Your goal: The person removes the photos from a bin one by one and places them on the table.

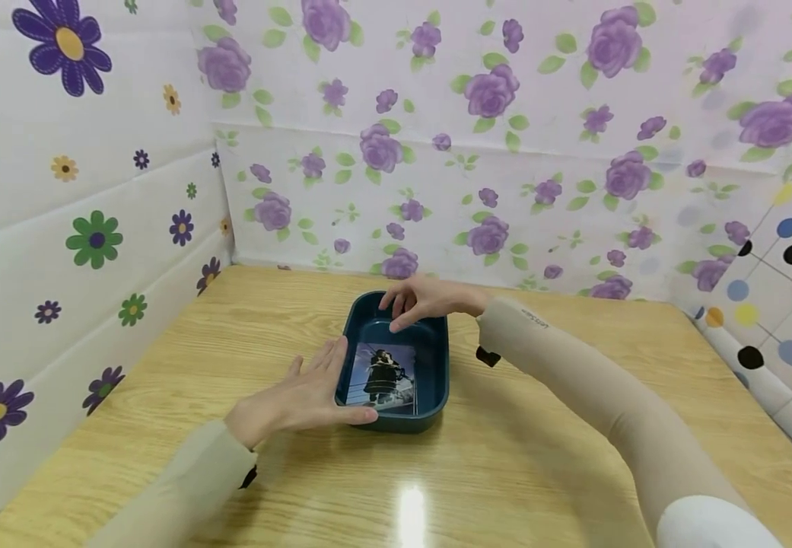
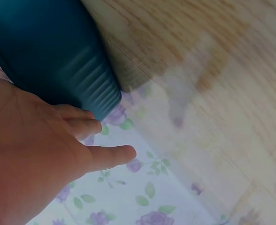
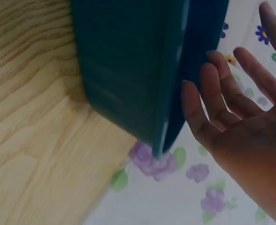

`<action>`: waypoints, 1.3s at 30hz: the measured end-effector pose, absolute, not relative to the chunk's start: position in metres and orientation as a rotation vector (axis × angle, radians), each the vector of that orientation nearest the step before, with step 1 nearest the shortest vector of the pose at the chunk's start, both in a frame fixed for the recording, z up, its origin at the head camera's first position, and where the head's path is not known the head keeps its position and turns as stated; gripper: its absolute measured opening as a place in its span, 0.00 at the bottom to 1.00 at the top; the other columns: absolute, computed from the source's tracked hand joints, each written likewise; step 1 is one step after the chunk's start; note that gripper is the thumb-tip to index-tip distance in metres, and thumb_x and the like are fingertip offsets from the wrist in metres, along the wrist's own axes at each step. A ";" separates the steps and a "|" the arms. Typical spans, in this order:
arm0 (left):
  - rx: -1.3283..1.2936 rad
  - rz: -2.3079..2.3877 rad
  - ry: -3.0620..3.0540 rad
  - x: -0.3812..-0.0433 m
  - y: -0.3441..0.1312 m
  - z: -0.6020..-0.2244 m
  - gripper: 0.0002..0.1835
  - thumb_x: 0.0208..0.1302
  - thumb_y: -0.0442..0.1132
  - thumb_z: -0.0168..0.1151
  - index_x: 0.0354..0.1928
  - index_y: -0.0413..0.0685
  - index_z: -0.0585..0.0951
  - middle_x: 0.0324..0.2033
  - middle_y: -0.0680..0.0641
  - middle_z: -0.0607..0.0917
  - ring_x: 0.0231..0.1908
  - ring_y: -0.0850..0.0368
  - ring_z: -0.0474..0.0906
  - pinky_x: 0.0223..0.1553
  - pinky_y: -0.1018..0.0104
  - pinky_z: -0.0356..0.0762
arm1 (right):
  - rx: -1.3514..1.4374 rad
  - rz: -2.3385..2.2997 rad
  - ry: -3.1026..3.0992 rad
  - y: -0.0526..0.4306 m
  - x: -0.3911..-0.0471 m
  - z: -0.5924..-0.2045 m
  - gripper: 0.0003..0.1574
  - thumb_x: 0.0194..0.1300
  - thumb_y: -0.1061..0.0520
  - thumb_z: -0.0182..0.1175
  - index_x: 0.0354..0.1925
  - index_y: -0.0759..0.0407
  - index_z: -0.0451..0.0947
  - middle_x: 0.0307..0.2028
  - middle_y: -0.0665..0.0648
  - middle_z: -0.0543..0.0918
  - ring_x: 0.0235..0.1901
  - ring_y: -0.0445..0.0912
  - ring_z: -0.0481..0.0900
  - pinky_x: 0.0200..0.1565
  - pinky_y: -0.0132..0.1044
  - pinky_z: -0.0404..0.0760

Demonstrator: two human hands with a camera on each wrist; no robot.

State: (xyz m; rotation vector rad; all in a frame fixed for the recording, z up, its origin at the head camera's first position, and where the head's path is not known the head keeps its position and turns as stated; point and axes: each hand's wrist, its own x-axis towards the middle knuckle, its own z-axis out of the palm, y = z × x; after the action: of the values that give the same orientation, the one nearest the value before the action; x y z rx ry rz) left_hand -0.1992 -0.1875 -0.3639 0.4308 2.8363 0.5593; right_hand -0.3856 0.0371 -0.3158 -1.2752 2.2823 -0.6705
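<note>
A dark teal plastic bin [image 1: 438, 365] with rounded corners stands on the table. In its near half lies a glossy picture card [image 1: 402, 361], showing a dark figure on a bluish background. My left hand [image 1: 303, 392] is at the bin's near left side, fingers extended along the rim and thumb over the near edge. The left wrist view shows that hand [image 2: 34, 145] beside the bin's ribbed outer wall [image 2: 81, 70]. Over the far end of the bin hovers my right hand [image 1: 426, 297], fingers loosely bent and holding nothing. In the right wrist view its fingertips [image 3: 190, 89] overlap the rim.
The wooden table [image 1: 546, 457] extends around the bin, with a light glare near its front. Flowered cloth [image 1: 437, 190] hangs behind the table, daisy-patterned cloth [image 1: 94, 304] on the left and dotted cloth [image 1: 779, 320] on the right.
</note>
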 end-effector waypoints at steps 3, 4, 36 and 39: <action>0.435 0.553 2.827 -0.199 -0.185 -0.364 0.68 0.49 0.81 0.52 0.76 0.47 0.32 0.77 0.45 0.36 0.77 0.48 0.32 0.69 0.30 0.31 | -1.254 -0.554 2.228 0.029 -0.390 -0.326 0.33 0.61 0.50 0.67 0.61 0.60 0.73 0.45 0.61 0.84 0.42 0.49 0.84 0.47 0.35 0.81; 0.435 0.552 2.826 -0.199 -0.184 -0.365 0.68 0.48 0.81 0.52 0.76 0.47 0.32 0.77 0.45 0.36 0.77 0.48 0.33 0.69 0.30 0.31 | -1.254 -0.509 2.232 0.026 -0.391 -0.329 0.32 0.60 0.49 0.68 0.60 0.59 0.74 0.44 0.59 0.84 0.41 0.46 0.84 0.47 0.34 0.81; 0.392 0.510 2.819 -0.200 -0.183 -0.362 0.69 0.47 0.82 0.51 0.76 0.49 0.31 0.77 0.47 0.34 0.77 0.49 0.32 0.69 0.31 0.30 | -1.162 -0.300 2.383 -0.005 -0.384 -0.364 0.33 0.49 0.46 0.76 0.48 0.54 0.70 0.41 0.53 0.76 0.39 0.44 0.74 0.42 0.34 0.75; 0.387 0.522 2.821 -0.200 -0.184 -0.362 0.69 0.47 0.82 0.52 0.76 0.48 0.32 0.77 0.47 0.35 0.77 0.49 0.32 0.69 0.31 0.31 | -1.223 -0.347 2.423 -0.005 -0.382 -0.362 0.34 0.50 0.47 0.75 0.48 0.57 0.68 0.40 0.55 0.76 0.36 0.44 0.73 0.38 0.33 0.73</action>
State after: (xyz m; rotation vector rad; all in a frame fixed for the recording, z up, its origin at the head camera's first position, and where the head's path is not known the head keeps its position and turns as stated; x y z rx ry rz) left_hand -0.1999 -0.1843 -0.3620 0.3866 2.8213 0.5215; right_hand -0.3823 -0.0053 -0.3621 -1.2227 2.4228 -0.3469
